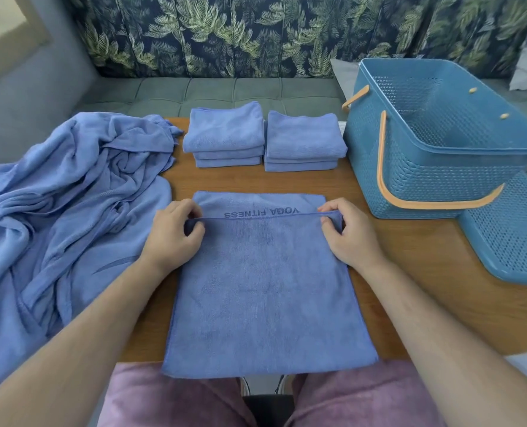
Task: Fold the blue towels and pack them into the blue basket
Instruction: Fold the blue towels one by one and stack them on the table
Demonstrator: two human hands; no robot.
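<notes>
Half-folded blue towel (265,288) lies lengthwise, near to far, on the counter (410,257); left hand (171,232) and right hand (351,232) pinch its upper layer's far corners, short of the lower edge.

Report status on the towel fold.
Mid-fold: left hand and right hand pinch the towel edge. Two folded stacks behind; basket empty. At left, unfolded pile.

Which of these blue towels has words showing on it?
The flat towel pinched by the left hand and right hand: it reads YOGA FITNESS. The folded stacks and crumpled heap show none.
</notes>
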